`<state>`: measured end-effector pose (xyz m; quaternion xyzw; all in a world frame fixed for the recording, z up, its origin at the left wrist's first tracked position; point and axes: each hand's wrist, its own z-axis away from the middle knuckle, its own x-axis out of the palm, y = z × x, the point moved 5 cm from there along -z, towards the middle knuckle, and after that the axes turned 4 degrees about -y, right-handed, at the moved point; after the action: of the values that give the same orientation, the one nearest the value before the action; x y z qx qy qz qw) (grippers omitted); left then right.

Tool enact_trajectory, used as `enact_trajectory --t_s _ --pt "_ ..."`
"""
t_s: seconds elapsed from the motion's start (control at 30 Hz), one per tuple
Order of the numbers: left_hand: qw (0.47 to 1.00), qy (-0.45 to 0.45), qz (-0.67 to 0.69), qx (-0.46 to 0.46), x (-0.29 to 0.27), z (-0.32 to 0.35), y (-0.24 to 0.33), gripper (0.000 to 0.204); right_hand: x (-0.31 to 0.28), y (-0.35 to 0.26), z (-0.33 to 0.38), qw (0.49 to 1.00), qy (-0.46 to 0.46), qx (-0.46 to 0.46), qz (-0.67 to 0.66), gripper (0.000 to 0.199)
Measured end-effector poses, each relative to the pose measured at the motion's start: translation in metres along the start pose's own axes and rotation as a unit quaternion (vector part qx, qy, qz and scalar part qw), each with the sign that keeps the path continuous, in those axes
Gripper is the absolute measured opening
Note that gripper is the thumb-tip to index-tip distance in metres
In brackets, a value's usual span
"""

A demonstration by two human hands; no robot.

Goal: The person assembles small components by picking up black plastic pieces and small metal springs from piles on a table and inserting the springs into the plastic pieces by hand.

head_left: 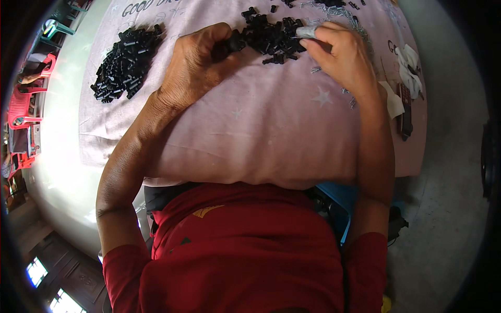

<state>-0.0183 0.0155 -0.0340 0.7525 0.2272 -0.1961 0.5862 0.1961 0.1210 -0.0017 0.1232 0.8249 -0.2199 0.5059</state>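
Observation:
My left hand [201,62] is closed, its fingers curled round at least one small black plastic piece [237,40]; how many are inside the fist is hidden. Just right of it lies a loose heap of such black tube-like pieces [274,39]. At that heap's right edge is my right hand [344,55], thumb and index finger brought close together in a pinch. Grey tape or a grey cover [307,32] wraps the index fingertip. Whatever sits in the pinch is too small to make out. Behind and beside this hand are scattered small silvery metal bits [360,34].
A second, larger pile of black pieces [125,65] rests at the left on the pink star-printed tablecloth [255,135]. Along the right edge lie a white cloth [409,70], a pale paper scrap [391,99] and a dark long object [405,112]. Red chairs [21,107] stand far left.

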Motion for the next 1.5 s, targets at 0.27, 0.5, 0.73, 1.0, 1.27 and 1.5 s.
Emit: enact_trajectory --t_s 0.27,0.5,0.73,1.0,1.27,1.5 --pt "0.991 0.027 -0.040 0.121 -0.002 -0.001 0.003 0.016 0.015 -0.009 -0.006 0.997 -0.013 0.033 -0.072 0.014" --pt "0.996 0.008 -0.020 0.084 -0.003 0.000 -0.002 0.018 0.012 -0.007 -0.003 0.985 -0.033 0.078 -0.148 0.017" --pt "0.972 0.060 -0.129 0.188 -0.005 -0.004 0.009 0.022 0.011 -0.007 -0.003 0.980 -0.038 0.115 -0.160 0.020" --pt "0.951 0.085 -0.192 0.227 -0.005 -0.006 0.002 0.024 0.016 -0.010 -0.003 0.952 -0.031 0.143 -0.267 0.020" --pt "0.974 0.038 -0.114 0.190 0.000 -0.012 -0.005 0.020 0.017 0.007 0.002 0.958 -0.054 0.142 -0.243 0.014" --pt "0.983 0.064 -0.091 0.146 -0.004 -0.008 -0.009 0.019 0.015 0.000 0.001 0.955 -0.063 0.134 -0.258 0.018"
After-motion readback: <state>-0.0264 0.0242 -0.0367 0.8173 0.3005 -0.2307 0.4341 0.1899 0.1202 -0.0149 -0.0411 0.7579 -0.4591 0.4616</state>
